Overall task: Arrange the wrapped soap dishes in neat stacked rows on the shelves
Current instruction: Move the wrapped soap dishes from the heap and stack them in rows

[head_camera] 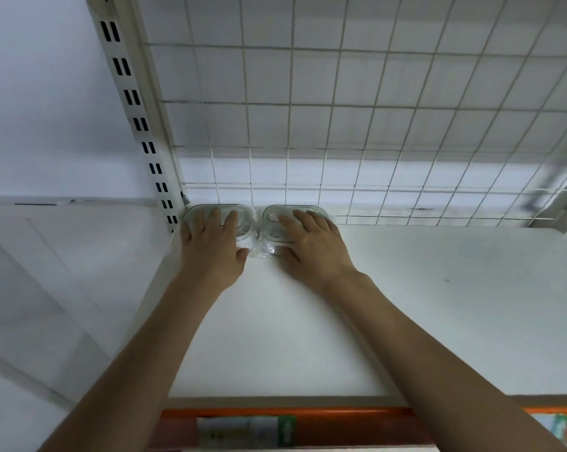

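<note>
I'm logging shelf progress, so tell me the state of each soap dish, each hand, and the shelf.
left soap dish: wrapped, lying flat at the shelf's back left corner
right soap dish: wrapped, lying flat beside the left one
left hand: fingers spread, resting on the left dish
right hand: fingers straight, resting on the right dish
shelf: holds two dishes

- Two bare arms, with no sleeves showing.
- The left hand [210,246] has no ring or glove.
- The right hand [311,246] is bare too.
</note>
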Demonstrator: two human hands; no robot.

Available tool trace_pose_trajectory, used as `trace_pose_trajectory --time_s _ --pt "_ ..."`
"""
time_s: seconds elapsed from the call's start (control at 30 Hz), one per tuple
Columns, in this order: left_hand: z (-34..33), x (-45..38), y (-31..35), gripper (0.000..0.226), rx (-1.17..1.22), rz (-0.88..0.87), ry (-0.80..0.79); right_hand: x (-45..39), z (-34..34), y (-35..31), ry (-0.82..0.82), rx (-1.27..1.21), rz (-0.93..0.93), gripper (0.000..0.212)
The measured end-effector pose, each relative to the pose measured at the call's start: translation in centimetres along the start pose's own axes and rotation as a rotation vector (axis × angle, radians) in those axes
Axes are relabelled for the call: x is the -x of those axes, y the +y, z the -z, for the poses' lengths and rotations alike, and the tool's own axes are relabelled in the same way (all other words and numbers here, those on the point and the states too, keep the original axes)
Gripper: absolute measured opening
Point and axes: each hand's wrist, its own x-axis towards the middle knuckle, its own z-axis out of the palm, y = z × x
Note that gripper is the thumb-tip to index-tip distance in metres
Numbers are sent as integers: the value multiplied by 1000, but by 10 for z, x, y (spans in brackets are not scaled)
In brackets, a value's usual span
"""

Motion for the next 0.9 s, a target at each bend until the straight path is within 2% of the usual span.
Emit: trace_pose_trajectory --time_s 0.07,0.17,0.33,0.5,0.6,0.9 --pt "10 11 16 66 46 -1 14 10 12 6 13 -45 18 56" --pt "19 37 52 57 186 5 53 38 30 27 122 -146 31 51" --pt "19 96 147 47 377 9 152 117 59 94 216 -272 -46 49" --pt "16 134 254 36 445 -33 203 194 84 177 260 -281 -146 48" --pt "15 156 300 36 429 -69 178 228 95 212 297 -288 -184 49" --pt "11 178 329 38 476 -67 96 269 109 246 313 -298 -246 41"
